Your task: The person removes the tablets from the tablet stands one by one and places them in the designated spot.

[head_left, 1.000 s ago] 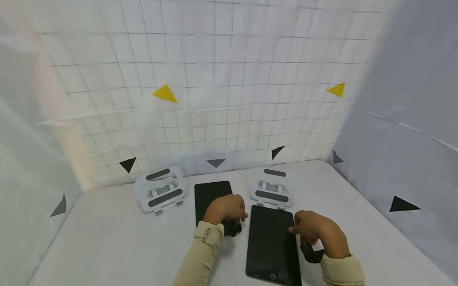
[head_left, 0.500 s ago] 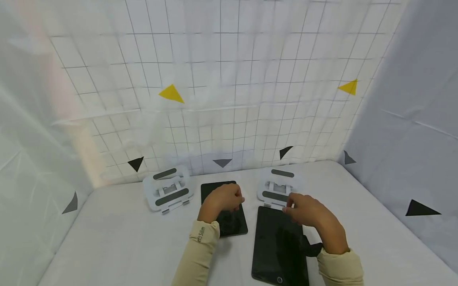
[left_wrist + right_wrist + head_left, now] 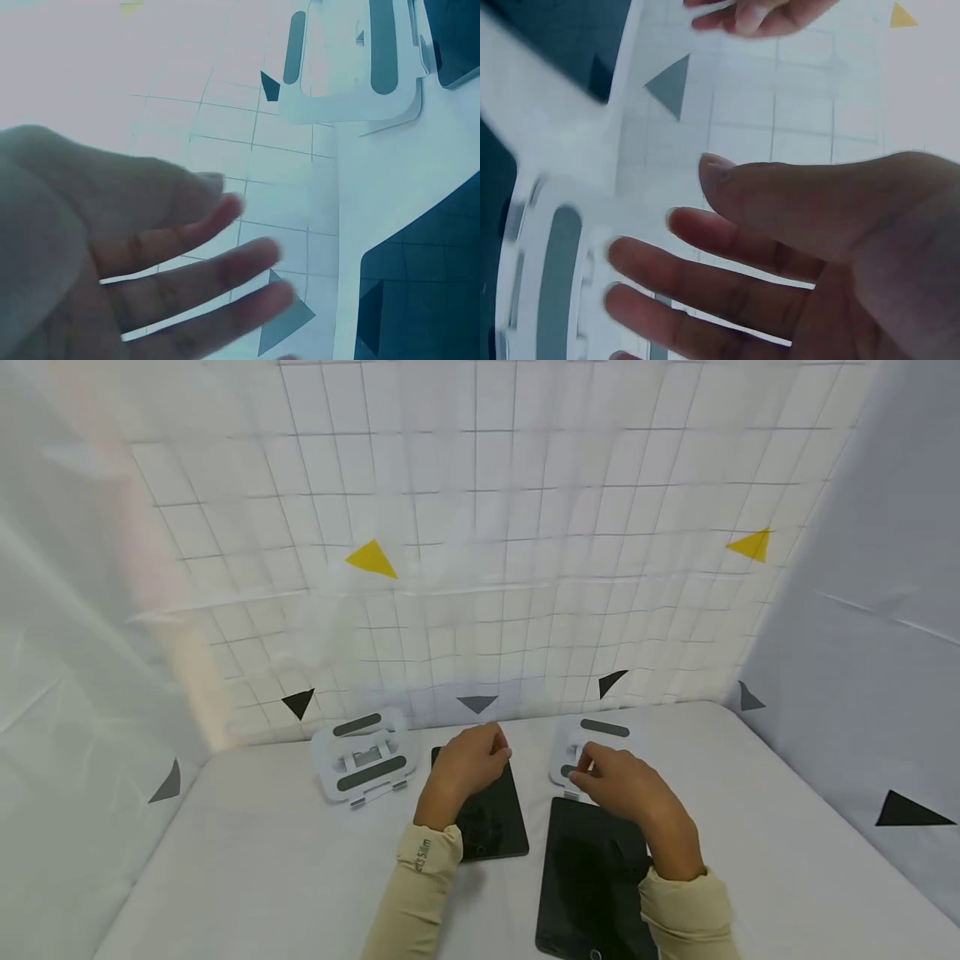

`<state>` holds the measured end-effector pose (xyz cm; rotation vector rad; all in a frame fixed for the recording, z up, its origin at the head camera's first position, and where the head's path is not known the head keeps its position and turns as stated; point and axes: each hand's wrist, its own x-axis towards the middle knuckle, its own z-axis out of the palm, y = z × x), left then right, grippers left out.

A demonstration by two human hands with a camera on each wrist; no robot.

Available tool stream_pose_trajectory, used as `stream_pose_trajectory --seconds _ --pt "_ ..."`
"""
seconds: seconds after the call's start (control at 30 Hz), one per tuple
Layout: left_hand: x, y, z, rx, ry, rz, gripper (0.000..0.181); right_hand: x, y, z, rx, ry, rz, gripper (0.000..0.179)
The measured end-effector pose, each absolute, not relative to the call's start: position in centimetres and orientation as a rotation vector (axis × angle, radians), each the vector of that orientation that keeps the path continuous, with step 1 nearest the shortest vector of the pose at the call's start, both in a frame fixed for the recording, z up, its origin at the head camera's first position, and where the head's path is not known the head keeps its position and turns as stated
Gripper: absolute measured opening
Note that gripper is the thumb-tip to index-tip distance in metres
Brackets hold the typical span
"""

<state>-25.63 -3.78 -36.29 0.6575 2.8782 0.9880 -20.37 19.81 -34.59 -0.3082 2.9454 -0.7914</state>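
Observation:
My left hand (image 3: pixel 467 767) is raised over the far part of a smaller black tablet (image 3: pixel 495 822), hiding much of it. Nothing is between its loosely bent fingers, as the left wrist view shows of the same hand (image 3: pixel 142 199). A larger black tablet (image 3: pixel 581 868) lies on the table nearer the front right. Above its far end, overlapping a white folding tablet stand (image 3: pixel 562 756), hovers my right hand (image 3: pixel 626 785). In the right wrist view the fingers and thumb of this hand (image 3: pixel 810 206) are apart and hold nothing.
Another white folding stand (image 3: pixel 324 768) with grey pads lies flat at the back left of the white table (image 3: pixel 262 860). Behind the table hangs a white gridded sheet (image 3: pixel 450 635) with yellow and dark triangles. A grey sheet (image 3: pixel 885 693) closes off the right side.
Both hands have lifted off from beside the tablets and moved forward; the right hand has left the larger tablet's right edge. The head view has shifted slightly. Tablets and stands stay in place.

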Motion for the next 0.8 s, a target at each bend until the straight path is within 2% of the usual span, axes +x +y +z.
stream_pose_trajectory --seconds 0.63,0.8 --pt "-26.5 -3.8 -36.5 0.526 3.063 1.119 0.014 -23.2 16.0 -33.6 -0.384 2.969 -0.918 0.018" --pt "-26.7 -4.8 -37.1 0.469 3.145 1.105 0.022 -24.3 15.4 -34.8 -0.431 3.004 -0.906 0.028"
